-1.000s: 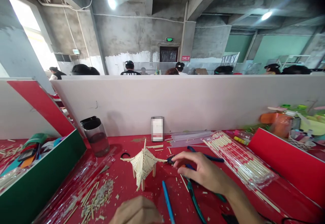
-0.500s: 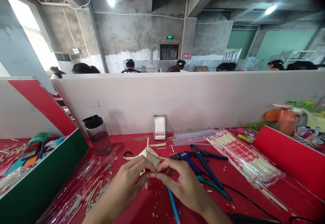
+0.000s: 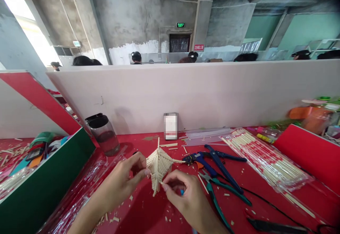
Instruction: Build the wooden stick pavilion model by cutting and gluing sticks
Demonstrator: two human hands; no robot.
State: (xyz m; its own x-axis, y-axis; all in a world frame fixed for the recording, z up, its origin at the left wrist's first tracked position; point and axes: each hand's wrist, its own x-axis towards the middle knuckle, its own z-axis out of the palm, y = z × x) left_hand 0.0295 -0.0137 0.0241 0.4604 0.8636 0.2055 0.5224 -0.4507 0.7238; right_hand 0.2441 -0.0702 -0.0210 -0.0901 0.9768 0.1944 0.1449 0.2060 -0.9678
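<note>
A small peaked model of pale wooden sticks (image 3: 160, 161) stands in front of me, its thin sticks laid side by side in slanting rows, with longer ends poking out. My left hand (image 3: 123, 179) pinches the model's left side between thumb and fingers. At the model's lower right edge, my right hand (image 3: 187, 193) has thumb and forefinger closed on a short piece of stick (image 3: 162, 183), touching or very near the model. Something blue shows behind the right fingers, mostly hidden by that hand.
Right of the model lie a blue tool with an orange trigger (image 3: 198, 158), blue long-handled cutters (image 3: 223, 168) and green-handled pliers (image 3: 215, 188). Bagged wooden sticks (image 3: 262, 156) are farther right. A dark-lidded bottle (image 3: 105, 135) stands left; a white partition (image 3: 148, 92) closes the back.
My hands have parted: the left moved left to the model's side, the right moved slightly right and down. More of the model shows now. The view has tilted down.
</note>
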